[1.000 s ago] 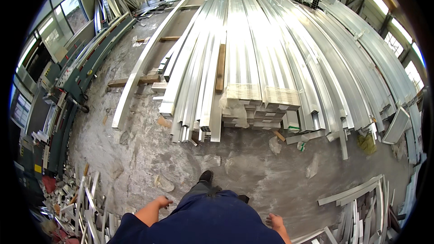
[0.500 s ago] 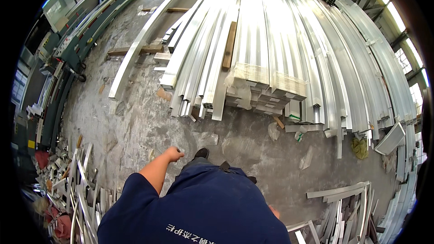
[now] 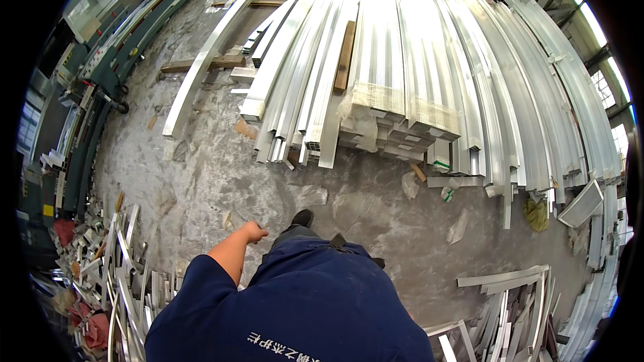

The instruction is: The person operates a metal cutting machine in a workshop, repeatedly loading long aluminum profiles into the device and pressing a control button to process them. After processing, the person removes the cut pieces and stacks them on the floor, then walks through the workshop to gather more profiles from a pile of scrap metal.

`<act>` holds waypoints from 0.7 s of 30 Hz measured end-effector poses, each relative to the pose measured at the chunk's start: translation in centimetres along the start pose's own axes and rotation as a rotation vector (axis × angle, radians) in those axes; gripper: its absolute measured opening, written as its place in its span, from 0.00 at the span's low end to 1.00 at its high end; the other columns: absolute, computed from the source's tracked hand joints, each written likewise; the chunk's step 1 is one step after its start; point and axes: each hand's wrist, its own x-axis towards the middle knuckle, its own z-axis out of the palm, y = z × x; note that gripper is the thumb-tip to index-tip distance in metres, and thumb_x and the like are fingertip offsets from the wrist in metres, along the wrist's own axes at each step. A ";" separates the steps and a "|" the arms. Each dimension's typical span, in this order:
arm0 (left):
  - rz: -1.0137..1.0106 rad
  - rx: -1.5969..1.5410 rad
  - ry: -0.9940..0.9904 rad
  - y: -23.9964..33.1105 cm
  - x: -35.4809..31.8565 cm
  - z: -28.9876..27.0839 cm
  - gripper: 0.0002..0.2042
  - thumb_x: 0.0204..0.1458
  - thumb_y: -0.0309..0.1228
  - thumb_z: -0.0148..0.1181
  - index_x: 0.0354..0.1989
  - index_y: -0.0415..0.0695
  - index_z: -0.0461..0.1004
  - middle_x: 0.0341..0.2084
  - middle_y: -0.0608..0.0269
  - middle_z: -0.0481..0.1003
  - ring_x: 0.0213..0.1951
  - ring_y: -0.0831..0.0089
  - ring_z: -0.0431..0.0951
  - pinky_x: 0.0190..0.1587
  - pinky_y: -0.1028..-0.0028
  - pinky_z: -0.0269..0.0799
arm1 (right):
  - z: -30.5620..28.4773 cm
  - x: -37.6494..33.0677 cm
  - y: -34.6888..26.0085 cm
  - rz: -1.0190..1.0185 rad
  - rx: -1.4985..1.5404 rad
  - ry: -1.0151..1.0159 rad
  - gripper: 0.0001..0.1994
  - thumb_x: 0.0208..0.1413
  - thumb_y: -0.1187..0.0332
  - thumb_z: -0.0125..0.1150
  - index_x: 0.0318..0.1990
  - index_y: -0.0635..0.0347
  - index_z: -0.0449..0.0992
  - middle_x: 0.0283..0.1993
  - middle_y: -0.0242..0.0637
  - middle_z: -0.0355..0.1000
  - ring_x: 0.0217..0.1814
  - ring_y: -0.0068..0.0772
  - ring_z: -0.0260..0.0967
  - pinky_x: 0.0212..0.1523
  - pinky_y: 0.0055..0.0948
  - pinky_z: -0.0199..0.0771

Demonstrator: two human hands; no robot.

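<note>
The left hand (image 3: 252, 232) swings forward at the end of a bare forearm that comes out of a dark blue short sleeve; its fingers are curled loosely inward into a soft fist and nothing lies in it or touches it. The right hand is hidden behind the blue work shirt (image 3: 302, 308), so its state cannot be told. Just to the right of the left hand, a black shoe (image 3: 302, 217) steps on the grey concrete floor (image 3: 221, 174). Nearest the hand on its left and below it lies a heap of short aluminium offcuts (image 3: 124, 275), apart from the fingers. Well ahead of the hand, beyond a stretch of floor, the cut ends of a big stack of long aluminium profiles (image 3: 376, 80) face the person, with a wooden batten (image 3: 345, 53) lying on top of the stack and a plastic-wrapped bundle (image 3: 396, 117) at its near end. One curved-looking single profile (image 3: 201, 74) lies by itself to the left of the stack, resting across a wooden block (image 3: 201, 64). Farther left of the hand runs a long green machine frame (image 3: 100, 94). More scrap profile pieces (image 3: 510, 295) lie to the far right of the hand.
</note>
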 end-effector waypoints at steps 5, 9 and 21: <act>-0.001 -0.030 0.011 1.6 -2.3 0.1 0.20 0.47 0.43 0.67 0.31 0.34 0.82 0.26 0.51 0.82 0.26 0.63 0.82 0.33 0.64 0.77 | 0.6 -2.0 -5.8 0.114 0.107 0.056 0.22 0.64 0.63 0.56 0.58 0.70 0.67 0.52 0.51 0.74 0.43 0.50 0.77 0.43 0.43 0.79; 0.016 0.114 0.002 0.7 -2.6 0.0 0.15 0.47 0.37 0.65 0.35 0.35 0.82 0.28 0.50 0.82 0.28 0.61 0.83 0.33 0.63 0.78 | 0.7 -2.2 -6.2 0.059 0.148 0.033 0.22 0.63 0.63 0.56 0.58 0.71 0.67 0.49 0.51 0.74 0.42 0.48 0.77 0.41 0.40 0.79; -0.031 0.256 0.080 5.3 -9.7 3.5 0.27 0.50 0.44 0.69 0.44 0.28 0.77 0.26 0.49 0.79 0.22 0.62 0.81 0.25 0.63 0.78 | -3.0 -2.0 5.4 0.263 0.379 0.143 0.23 0.61 0.61 0.61 0.56 0.72 0.71 0.47 0.50 0.76 0.42 0.44 0.76 0.42 0.42 0.79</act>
